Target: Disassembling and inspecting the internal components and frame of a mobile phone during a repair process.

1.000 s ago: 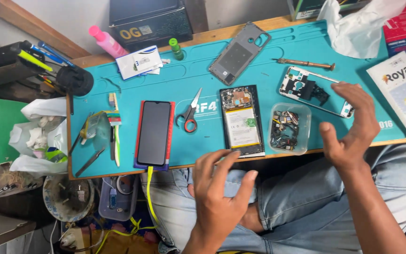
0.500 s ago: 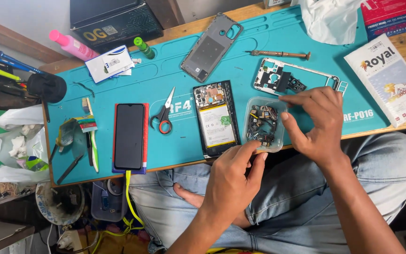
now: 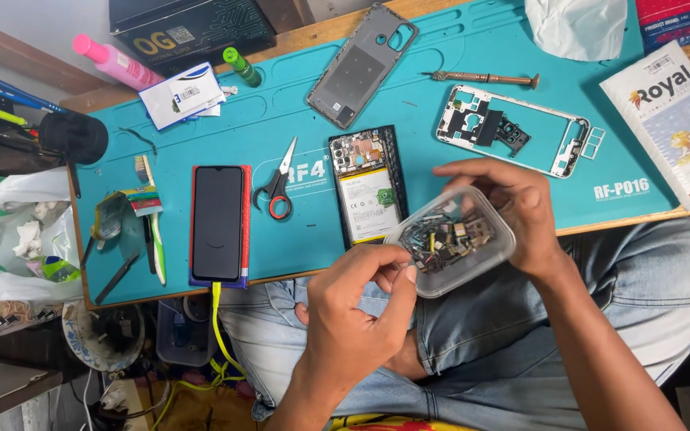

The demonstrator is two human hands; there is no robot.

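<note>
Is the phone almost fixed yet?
Not yet. The back cover and middle frame are off, and the opened phone lies bare. The right hand holds a parts tub while the left hand picks at it. Everything still needs putting back together.

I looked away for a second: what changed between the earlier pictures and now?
The right hand took hold of the clear parts tub and lifted it off the teal mat toward the lap. The left hand came up to its rim. The opened phone, scissors and other parts stayed put.
</note>
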